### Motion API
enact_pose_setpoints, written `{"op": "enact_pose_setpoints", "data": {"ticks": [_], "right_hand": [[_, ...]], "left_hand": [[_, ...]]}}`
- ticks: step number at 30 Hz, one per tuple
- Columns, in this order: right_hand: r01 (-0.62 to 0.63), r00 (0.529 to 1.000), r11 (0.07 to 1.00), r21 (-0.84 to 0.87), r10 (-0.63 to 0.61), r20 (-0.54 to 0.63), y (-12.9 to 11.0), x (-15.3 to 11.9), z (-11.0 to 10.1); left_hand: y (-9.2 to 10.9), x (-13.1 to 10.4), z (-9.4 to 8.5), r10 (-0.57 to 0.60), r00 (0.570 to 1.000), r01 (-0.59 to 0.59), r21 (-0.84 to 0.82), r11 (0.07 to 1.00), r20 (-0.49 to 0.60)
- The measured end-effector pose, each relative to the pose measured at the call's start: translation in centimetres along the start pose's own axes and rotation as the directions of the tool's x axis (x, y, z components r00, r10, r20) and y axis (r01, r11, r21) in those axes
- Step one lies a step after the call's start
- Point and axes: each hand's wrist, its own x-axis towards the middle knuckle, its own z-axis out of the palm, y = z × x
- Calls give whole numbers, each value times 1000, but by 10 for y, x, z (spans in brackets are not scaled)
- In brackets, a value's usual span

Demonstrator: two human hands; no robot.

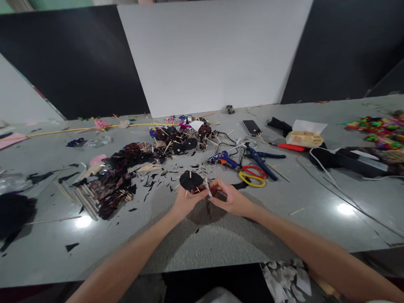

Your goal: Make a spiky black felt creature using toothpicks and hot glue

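My left hand (185,200) is closed on a small black disc (191,180) with thin wooden sticks poking through it, much like a miniature parasol. A small white piece (207,186), perhaps paper, stands between my two hands. My right hand (230,198) pinches it with thumb and fingers, and the left fingertips come close to it or touch it. Beyond my hands lie black scraps (156,176) and a pile of similar black discs (185,145) with sticks. Scissors (252,176) with red and yellow handles lie to the right, beside a blue glue gun (224,158).
Blue-handled pliers (260,160), a phone (252,127) and a red cutter (291,147) lie on the right. Dark patterned fabric (112,185) and wooden sticks (84,202) spread left. A white cable (352,201) crosses the grey table (179,251). Upright boards (215,54) stand behind.
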Motion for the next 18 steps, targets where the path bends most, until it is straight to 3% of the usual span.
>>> {"op": "enact_pose_setpoints", "data": {"ticks": [6,11,15,18], "right_hand": [[56,994,998,-15,-54,91,0,-2,-4],[88,988,996,-20,-84,133,-4,-4,-8],[79,989,996,-48,-72,130,-4,-4,-7],[18,998,994,-108,-12,59,1,-3,-4]], "left_hand": [[0,3,0,-2,1000,1,-68,998,-21],[2,9,-5,-92,995,81,-191,978,-46],[2,10,-6,-154,988,150,-247,957,2],[0,9,-7,-106,994,107,-172,979,13]]}}
